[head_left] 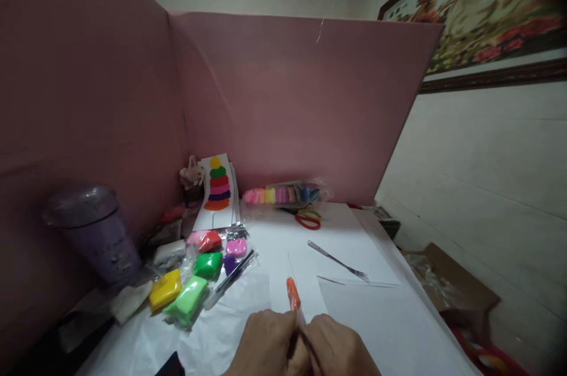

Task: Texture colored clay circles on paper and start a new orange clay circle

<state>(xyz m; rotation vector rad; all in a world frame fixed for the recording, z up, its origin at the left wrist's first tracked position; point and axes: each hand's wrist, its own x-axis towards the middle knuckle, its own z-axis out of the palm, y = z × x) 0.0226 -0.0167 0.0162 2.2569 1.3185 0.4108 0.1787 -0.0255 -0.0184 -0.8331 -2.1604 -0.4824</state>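
Observation:
At the lower middle, a packet of orange modelling clay [293, 294] in a see-through wrapper points away from me, over white paper. My left hand [269, 342] is closed, its fingers pinching the near end of the wrapper. Pressed up against it, my right hand [340, 343] is closed on the same packet. The fingertips are partly hidden behind the knuckles. To the left lie wrapped clay packets: light green [188, 301], yellow [165, 290], green [208, 265], red [209, 241], pink [236, 247] and purple [231, 265].
A fork [337, 259] and a thin stick [330, 280] lie right of centre. Behind are red-handled scissors [307, 221] and a bag of coloured clay [283, 195]. A card with a painted stacked tower [218, 187] leans at the back. A purple tumbler [100, 237] stands left; pink panels [283, 98] enclose the table.

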